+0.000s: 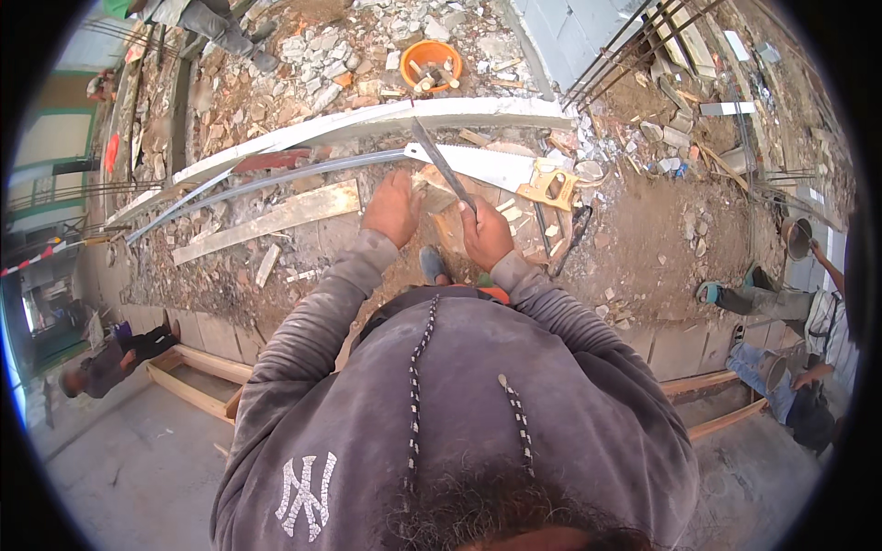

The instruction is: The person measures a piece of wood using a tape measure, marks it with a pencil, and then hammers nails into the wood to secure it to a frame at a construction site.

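Note:
My right hand (487, 234) is closed round the lower end of a long, dark, flat blade like a machete (439, 158), which slants up and to the left. My left hand (393, 207) grips a short wooden block (435, 196), its fingers partly hidden against the wood. The blade passes just right of and above this block. Beyond my hands lies a handsaw (491, 165) with a white blade and a yellowish handle, resting among wood scraps. The machete crosses in front of the saw's far left end.
A long board (271, 220) lies on rubble to the left, beside a curved grey metal strip (303, 168). Farther off, an orange bucket (431, 66) holds wood pieces behind a concrete edge (487, 110). Rebar (634, 55) juts out at upper right. Other people are at both sides.

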### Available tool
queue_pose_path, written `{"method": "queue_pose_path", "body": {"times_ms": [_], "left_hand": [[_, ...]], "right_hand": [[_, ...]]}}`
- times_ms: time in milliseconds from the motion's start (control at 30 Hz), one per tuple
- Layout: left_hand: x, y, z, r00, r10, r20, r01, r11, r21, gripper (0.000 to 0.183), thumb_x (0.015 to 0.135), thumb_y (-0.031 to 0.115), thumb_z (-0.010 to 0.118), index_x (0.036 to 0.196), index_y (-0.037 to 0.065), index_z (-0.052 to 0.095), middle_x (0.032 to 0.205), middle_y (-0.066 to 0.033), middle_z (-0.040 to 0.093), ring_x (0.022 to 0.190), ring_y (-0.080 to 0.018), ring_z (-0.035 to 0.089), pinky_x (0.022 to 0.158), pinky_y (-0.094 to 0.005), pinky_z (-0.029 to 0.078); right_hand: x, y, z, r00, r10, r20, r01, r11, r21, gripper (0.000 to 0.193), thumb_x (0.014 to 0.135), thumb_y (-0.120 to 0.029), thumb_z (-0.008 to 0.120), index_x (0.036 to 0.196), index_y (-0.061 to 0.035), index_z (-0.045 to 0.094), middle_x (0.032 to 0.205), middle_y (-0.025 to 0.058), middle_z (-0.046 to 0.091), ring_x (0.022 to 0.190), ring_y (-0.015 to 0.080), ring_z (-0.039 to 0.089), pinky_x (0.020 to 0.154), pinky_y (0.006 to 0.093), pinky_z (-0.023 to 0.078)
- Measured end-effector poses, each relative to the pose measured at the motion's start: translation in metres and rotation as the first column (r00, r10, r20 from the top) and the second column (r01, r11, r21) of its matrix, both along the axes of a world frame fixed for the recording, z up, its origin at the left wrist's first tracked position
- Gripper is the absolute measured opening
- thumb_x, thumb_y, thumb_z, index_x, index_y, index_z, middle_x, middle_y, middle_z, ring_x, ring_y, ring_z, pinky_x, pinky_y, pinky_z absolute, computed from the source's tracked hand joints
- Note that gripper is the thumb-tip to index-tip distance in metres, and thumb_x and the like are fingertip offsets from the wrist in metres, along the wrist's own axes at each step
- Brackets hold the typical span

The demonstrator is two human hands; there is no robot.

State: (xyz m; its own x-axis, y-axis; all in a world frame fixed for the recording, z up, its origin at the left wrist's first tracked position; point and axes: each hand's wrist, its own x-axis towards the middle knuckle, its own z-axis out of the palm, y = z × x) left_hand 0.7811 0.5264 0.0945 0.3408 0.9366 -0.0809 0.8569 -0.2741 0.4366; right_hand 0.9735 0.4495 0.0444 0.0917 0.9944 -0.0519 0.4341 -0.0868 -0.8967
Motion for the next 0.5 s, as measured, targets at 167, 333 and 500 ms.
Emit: {"method": "queue_pose_path", "body": {"times_ms": [167, 333, 500], "left_hand": [[0.007, 0.001, 0.004, 0.999, -0.030, -0.043, 0.029, 0.999, -0.023, 0.032, 0.095, 0.019, 0.066, 0.115, -0.002, 0.052, 0.118, -0.0273, 0.059, 0.110, -0.0460, 0.059, 0.095, -0.0523, 0.049], [0.004, -0.008, 0.003, 1.000, -0.006, -0.008, 0.006, 1.000, -0.021, 0.031, 0.095, 0.018, 0.067, 0.113, -0.002, 0.052, 0.116, -0.0275, 0.059, 0.109, -0.0475, 0.058, 0.094, -0.0522, 0.050], [0.009, -0.002, 0.001, 0.998, -0.021, 0.059, 0.021, 1.000, 0.001, 0.030, 0.095, 0.018, 0.067, 0.110, -0.003, 0.051, 0.110, -0.0297, 0.059, 0.106, -0.0504, 0.057, 0.091, -0.0553, 0.048]], "right_hand": [[-0.003, -0.001, -0.055, 0.999, -0.049, 0.006, 0.049, 0.998, 0.029, 0.026, 0.106, -0.025, 0.052, 0.104, -0.0006, 0.061, 0.086, 0.0266, 0.064, 0.082, 0.0483, 0.063, 0.072, 0.0504, 0.049], [-0.008, 0.000, -0.039, 0.995, 0.044, 0.088, -0.035, 0.994, -0.106, 0.026, 0.105, -0.025, 0.053, 0.105, -0.0004, 0.061, 0.087, 0.0272, 0.066, 0.085, 0.0490, 0.064, 0.072, 0.0525, 0.049], [-0.007, 0.006, -0.031, 1.000, -0.003, 0.027, 0.003, 1.000, 0.006, 0.028, 0.105, -0.027, 0.053, 0.105, -0.0008, 0.062, 0.086, 0.0271, 0.066, 0.084, 0.0491, 0.065, 0.073, 0.0536, 0.050]]}}
